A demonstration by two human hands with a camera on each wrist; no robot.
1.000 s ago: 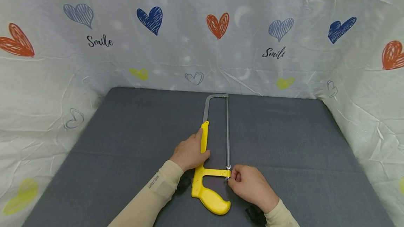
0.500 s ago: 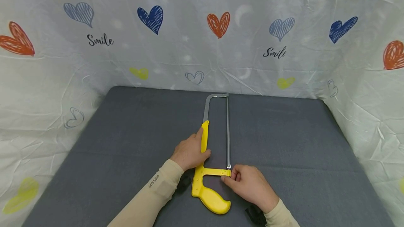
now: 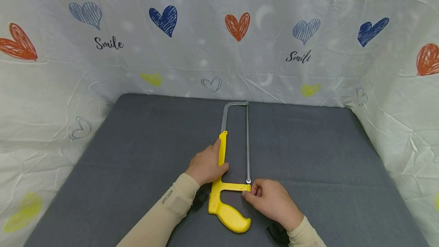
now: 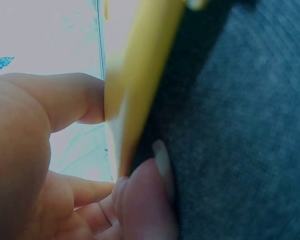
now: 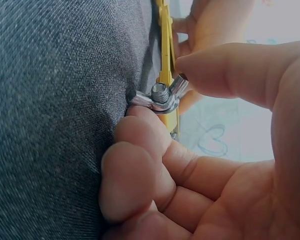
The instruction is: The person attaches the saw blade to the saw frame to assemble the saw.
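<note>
A hacksaw with a yellow handle and frame lies on the dark cloth, its grip towards me. Its blade runs along the right side, up to the grey metal bow. My left hand grips the yellow part of the frame, thumb on one side and fingers on the other. At the near end of the blade, my right hand holds a metal wing nut between thumb and curled fingers. The right wrist view shows the thumb tip at one wing and a fingertip under the other; in the head view the hand covers this nut.
Dark grey cloth covers the table. A pale curtain printed with hearts stands behind and at both sides, close past the saw's far end. Dark wrist straps show beneath both wrists.
My right thumb has moved up and left, over the end of the yellow crosspiece, hiding the wing nut that showed before. The left hand and the hacksaw stay where they were.
</note>
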